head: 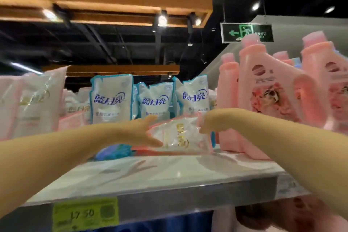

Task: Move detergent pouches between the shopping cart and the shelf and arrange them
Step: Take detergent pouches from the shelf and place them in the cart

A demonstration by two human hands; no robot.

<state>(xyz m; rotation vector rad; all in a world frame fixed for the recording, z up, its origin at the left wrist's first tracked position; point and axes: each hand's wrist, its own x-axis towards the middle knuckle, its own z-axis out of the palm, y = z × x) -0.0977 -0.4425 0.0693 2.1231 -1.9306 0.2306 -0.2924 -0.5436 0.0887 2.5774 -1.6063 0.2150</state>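
Note:
A pink-edged white detergent pouch (180,135) lies tilted on the top shelf (169,173), between both hands. My left hand (140,132) has its fingers stretched along the pouch's left side, thumb up. My right hand (211,121) grips the pouch's upper right corner with curled fingers. Behind stand three blue-edged white pouches (112,98) upright in a row. More pink-edged pouches (35,100) stand at the left. A blue pouch (114,151) lies flat under my left wrist. The shopping cart is out of view.
Large pink detergent bottles (271,84) crowd the shelf's right side, close to my right forearm. A yellow price tag (85,214) sits on the shelf's front edge. Bare shelf surface stretches in front of the held pouch. More goods show on the level below.

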